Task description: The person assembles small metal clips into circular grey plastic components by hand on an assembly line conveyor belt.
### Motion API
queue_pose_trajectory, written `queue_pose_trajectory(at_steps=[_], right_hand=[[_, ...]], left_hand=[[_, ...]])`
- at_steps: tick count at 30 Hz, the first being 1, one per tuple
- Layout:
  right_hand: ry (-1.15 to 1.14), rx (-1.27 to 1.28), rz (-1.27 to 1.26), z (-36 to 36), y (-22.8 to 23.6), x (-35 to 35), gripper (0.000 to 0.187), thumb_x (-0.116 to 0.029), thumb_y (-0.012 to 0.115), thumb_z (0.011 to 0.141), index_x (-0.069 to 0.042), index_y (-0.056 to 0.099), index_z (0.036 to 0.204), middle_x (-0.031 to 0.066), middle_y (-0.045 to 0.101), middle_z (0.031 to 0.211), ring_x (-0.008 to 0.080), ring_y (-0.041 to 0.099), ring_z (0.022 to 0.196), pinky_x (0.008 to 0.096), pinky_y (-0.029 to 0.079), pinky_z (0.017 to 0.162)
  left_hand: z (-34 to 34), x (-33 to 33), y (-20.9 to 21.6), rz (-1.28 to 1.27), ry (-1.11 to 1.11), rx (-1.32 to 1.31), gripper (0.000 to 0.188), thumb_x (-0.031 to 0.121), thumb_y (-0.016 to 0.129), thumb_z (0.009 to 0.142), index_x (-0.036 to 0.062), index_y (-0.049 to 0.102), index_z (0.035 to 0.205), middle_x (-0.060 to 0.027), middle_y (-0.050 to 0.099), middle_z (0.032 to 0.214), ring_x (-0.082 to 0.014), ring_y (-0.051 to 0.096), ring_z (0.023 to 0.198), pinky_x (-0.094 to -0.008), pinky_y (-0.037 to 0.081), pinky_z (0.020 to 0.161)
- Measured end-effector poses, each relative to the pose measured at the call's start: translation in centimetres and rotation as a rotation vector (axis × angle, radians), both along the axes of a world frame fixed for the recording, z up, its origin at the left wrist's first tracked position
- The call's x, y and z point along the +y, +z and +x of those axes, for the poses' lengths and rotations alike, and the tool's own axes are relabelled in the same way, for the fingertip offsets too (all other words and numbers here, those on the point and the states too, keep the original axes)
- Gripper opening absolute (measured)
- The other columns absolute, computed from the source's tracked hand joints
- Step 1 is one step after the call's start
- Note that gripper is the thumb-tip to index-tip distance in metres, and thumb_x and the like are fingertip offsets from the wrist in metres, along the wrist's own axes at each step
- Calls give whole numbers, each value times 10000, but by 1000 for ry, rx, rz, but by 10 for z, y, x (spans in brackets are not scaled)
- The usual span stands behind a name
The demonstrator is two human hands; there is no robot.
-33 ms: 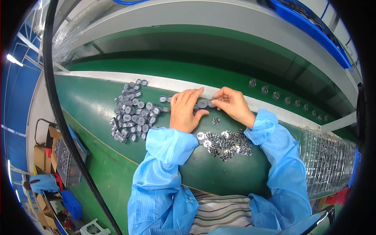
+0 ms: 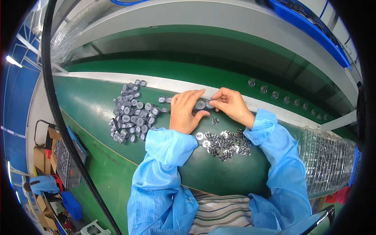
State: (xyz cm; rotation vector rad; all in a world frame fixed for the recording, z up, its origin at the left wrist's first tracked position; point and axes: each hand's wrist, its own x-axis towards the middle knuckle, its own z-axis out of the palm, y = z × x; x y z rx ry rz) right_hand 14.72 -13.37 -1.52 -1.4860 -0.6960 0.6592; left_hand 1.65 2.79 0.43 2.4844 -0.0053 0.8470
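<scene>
My left hand [image 2: 184,111] lies over a short row of grey round plastic parts, its fingers stretched out and the thumb apart. Some of the row is hidden under it. Between my two hands a grey round part [image 2: 200,105] shows. My right hand [image 2: 232,105] pinches another grey round part [image 2: 209,104] at the row's right end between thumb and fingertips. Two more grey parts [image 2: 165,99] stick out left of my left hand. Just below the row lies a single small silver-and-black piece [image 2: 214,121]. Nearer to me is a pile of similar small pieces [image 2: 225,144].
A heap of grey round parts [image 2: 135,113] covers the left of the green table [image 2: 207,176]. Stacked clear plastic trays [image 2: 329,162] stand at the right. Small pieces [image 2: 275,94] line the back ledge. A black cable [image 2: 58,102] hangs at left; a person [image 2: 43,184] is farther off.
</scene>
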Motion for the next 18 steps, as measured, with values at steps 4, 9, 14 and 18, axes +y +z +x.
queue_pose_trajectory(at_steps=[4,9,14,18], right_hand=[[75,114,83,-4,5,-2,139,-58,746,907,29,650,956,84,719,923,96,663,773,244,536,669],[253,-329,-190,10,18,-19,188,-123,789,850,-26,702,986,56,695,873,137,647,819,337,528,716],[389,-683,-133,10,9,-20,150,-108,783,806,-43,739,934,94,672,886,220,662,811,356,523,722],[171,-299,10,2,23,-14,100,-92,760,858,-14,735,915,59,669,912,187,648,821,330,513,731]], left_hand=[[0,-6,-10,-318,-77,61,406,102,850,735,74,708,1114,-92,710,1044,-275,685,935,-353,539,788],[2,-6,-4,-393,28,15,318,14,817,771,36,721,1074,-90,717,1016,-183,696,813,-294,566,642],[3,-5,-6,-451,48,60,342,27,847,738,44,742,1064,-76,729,972,-155,688,831,-286,558,699],[2,-9,-8,-389,23,78,337,27,850,743,28,736,1059,-89,725,1011,-166,707,794,-267,583,637]])
